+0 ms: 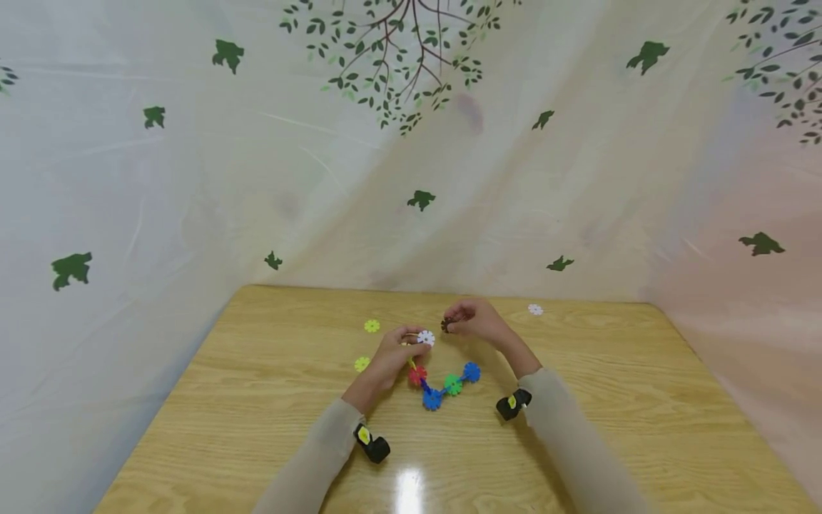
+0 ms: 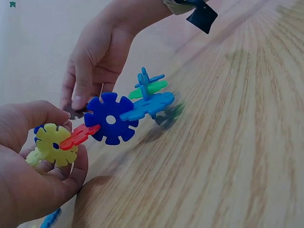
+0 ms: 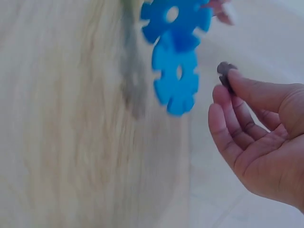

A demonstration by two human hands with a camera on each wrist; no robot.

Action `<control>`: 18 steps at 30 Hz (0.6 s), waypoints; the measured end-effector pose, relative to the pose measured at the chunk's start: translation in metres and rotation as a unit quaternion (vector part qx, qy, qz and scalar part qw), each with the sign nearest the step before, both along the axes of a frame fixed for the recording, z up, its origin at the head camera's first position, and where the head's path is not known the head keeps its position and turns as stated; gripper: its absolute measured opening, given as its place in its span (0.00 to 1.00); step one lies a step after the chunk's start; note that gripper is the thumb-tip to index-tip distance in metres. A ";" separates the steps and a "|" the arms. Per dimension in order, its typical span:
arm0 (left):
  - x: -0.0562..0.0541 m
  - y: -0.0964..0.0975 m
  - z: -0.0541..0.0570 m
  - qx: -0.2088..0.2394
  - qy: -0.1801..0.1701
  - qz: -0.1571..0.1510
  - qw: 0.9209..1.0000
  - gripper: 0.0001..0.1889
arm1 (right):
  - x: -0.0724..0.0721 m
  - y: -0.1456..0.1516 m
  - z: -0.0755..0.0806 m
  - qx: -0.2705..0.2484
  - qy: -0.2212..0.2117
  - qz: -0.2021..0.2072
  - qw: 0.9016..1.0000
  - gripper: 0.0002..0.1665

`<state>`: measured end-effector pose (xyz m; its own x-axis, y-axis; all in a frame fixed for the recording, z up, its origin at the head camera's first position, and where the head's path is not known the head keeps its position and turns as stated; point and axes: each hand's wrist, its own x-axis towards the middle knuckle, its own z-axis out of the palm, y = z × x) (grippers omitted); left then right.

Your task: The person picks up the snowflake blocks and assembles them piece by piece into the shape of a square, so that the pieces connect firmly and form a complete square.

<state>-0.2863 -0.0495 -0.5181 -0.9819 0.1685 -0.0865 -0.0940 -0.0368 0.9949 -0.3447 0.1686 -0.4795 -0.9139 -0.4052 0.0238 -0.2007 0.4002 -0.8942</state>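
My left hand [image 1: 385,360] grips one end of a chain of slotted flower-shaped plastic discs, at a white disc [image 1: 426,338] and a yellow disc [image 2: 54,142]. From there the chain runs through a red disc [image 1: 417,375], a dark blue disc [image 2: 111,118], a lighter blue disc [image 1: 432,399] and a green disc [image 1: 452,385] to a blue disc [image 1: 472,372] at its far end. Between thumb and fingertips, my right hand [image 1: 478,323] pinches a dark brown disc [image 3: 224,76], just right of the white one in the head view.
Two loose yellow discs, one farther back [image 1: 372,325] and one nearer [image 1: 362,364], lie left of the hands on the wooden table [image 1: 257,400]. A loose white disc [image 1: 535,309] is near the back edge. Behind the table hangs a pale curtain [image 1: 359,235] printed with leaves.
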 end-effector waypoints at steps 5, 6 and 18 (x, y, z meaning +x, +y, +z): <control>0.001 0.001 -0.001 -0.011 0.008 0.002 1.000 0.18 | 0.013 0.001 -0.001 -0.062 -0.028 0.007 0.998 0.12; 0.001 0.002 -0.001 -0.013 0.008 0.003 1.000 0.18 | 0.016 0.001 -0.002 -0.065 -0.029 0.008 0.997 0.12; 0.004 0.002 -0.001 -0.023 0.043 -0.007 0.999 0.18 | 0.029 0.003 -0.003 -0.075 -0.009 0.011 0.997 0.10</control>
<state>-0.2823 -0.0476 -0.5192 -0.9835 0.1805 -0.0103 -0.0087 0.0099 0.9999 -0.3161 0.1720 -0.4824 -0.9054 -0.4190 0.0687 -0.1911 0.2577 -0.9471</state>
